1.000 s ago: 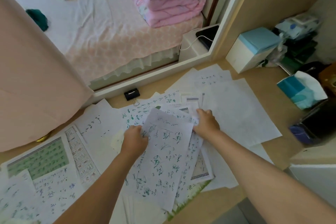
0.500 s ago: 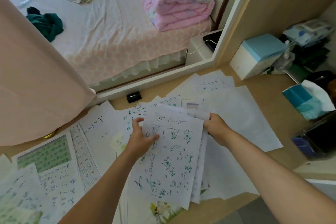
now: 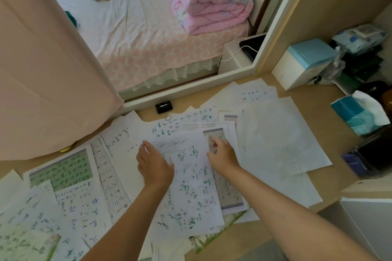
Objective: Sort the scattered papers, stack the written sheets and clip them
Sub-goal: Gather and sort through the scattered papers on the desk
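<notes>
Hands, left (image 3: 153, 166) and right (image 3: 222, 154), rest flat on written sheets (image 3: 191, 186).

Your left hand (image 3: 154, 166) hides part of the white handwritten top sheet (image 3: 191, 178); the scattered green-inked papers (image 3: 31, 229) blur and run off the frame's left edge; their writing is illegible.
</notes>
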`<state>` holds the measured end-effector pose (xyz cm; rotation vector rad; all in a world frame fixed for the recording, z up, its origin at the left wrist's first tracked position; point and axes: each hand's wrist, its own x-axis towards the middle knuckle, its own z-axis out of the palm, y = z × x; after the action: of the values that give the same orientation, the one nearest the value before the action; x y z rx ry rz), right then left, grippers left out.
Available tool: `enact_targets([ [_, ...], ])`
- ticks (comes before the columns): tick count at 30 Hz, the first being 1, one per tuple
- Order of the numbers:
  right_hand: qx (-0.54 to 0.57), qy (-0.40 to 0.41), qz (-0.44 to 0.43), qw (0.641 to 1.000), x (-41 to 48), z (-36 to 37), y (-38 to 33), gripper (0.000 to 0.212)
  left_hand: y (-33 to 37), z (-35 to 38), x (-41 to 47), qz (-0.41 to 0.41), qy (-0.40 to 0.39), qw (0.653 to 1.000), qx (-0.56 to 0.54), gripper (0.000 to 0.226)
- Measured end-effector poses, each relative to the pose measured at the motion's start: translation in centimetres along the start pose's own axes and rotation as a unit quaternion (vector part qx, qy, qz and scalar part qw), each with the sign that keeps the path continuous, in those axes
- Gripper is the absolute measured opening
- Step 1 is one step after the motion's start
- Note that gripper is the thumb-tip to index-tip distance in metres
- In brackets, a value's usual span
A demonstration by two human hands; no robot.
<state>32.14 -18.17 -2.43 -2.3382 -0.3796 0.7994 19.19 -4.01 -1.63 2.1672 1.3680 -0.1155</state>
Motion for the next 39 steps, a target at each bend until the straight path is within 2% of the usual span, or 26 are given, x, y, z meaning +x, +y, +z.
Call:
enact_targets([
  [2, -0.048, 0.049, -0.016, 0.998, 0.5, -2.2, 1.3, 0.047, 1.3, 0.5, 0.2, 0.074, 0.003, 0.996, 0.048, 0.102],
  [4, -0.119, 0.097, -0.01, 0.988, 1.1, -5.5, 3.6, 0.047, 3.8, 1.4, 0.2, 0.147, -0.02, 0.988, 0.046, 0.088],
  [6, -0.194, 0.123, 0.052, 0.972, 1.9, -8.9, 6.7, 0.06, 7.1, 2.8, -0.1, 0.21, -0.069, 0.975, 0.03, 0.074],
  [8, -0.232, 0.101, 0.137, 0.958, 2.2, -11.4, 9.8, 0.082, 10.3, 4.5, -0.6, 0.253, -0.121, 0.96, 0.025, 0.065],
  [9, -0.237, 0.078, 0.172, 0.953, 2.1, -12.1, 11.0, 0.086, 11.9, 5.3, -0.9, 0.268, -0.148, 0.951, 0.031, 0.062],
  [11, -0.243, 0.046, 0.192, 0.95, 1.5, -12.4, 12.5, 0.076, 14.6, 7.0, -1.4, 0.292, -0.19, 0.936, 0.046, 0.059],
  [14, -0.281, 0.079, 0.076, 0.953, 0.3, -11.3, 13.2, 0.042, 17.2, 9.5, -1.9, 0.3, -0.211, 0.926, 0.087, 0.071],
  [16, -0.258, 0.131, 0.006, 0.957, 0.3, -11.5, 13.5, 0.029, 17.7, 10.9, -2.1, 0.286, -0.225, 0.92, 0.147, 0.087],
  [17, -0.24, 0.163, 0.006, 0.957, 0.7, -12.1, 14.0, 0.028, 17.7, 11.4, -2.2, 0.28, -0.236, 0.914, 0.175, 0.095],
  [19, -0.204, 0.199, 0.08, 0.955, 1.6, -13.7, 15.0, 0.039, 17.4, 12.5, -2.3, 0.282, -0.246, 0.901, 0.219, 0.106],
  [22, -0.088, 0.146, 0.253, 0.952, 2.0, -15.5, 15.9, 0.077, 16.3, 13.6, -2.4, 0.305, -0.226, 0.888, 0.258, 0.122],
  [24, -0.085, 0.122, 0.271, 0.951, 1.7, -14.8, 15.9, 0.087, 15.7, 13.9, -2.3, 0.313, -0.21, 0.887, 0.268, 0.127],
  [26, -0.102, 0.134, 0.253, 0.953, 1.0, -14.1, 15.6, 0.086, 15.4, 13.8, -2.2, 0.316, -0.197, 0.892, 0.258, 0.124],
  [29, -0.008, 0.117, 0.299, 0.947, 0.7, -14.4, 15.5, 0.085, 14.6, 13.3, -1.6, 0.325, -0.169, 0.904, 0.222, 0.116],
  [32, 0.047, 0.12, 0.317, 0.94, 0.5, -14.7, 15.3, 0.069, 13.4, 12.6, -0.7, 0.314, -0.103, 0.932, 0.151, 0.106],
  [35, 0.06, 0.137, 0.292, 0.945, 0.7, -14.1, 14.4, 0.061, 12.6, 12.1, -0.3, 0.3, -0.09, 0.932, 0.181, 0.095],
  [39, 0.145, 0.165, 0.301, 0.928, 1.0, -14.2, 12.8, 0.078, 12.8, 11.9, -0.7, 0.302, -0.125, 0.925, 0.194, 0.083],
])
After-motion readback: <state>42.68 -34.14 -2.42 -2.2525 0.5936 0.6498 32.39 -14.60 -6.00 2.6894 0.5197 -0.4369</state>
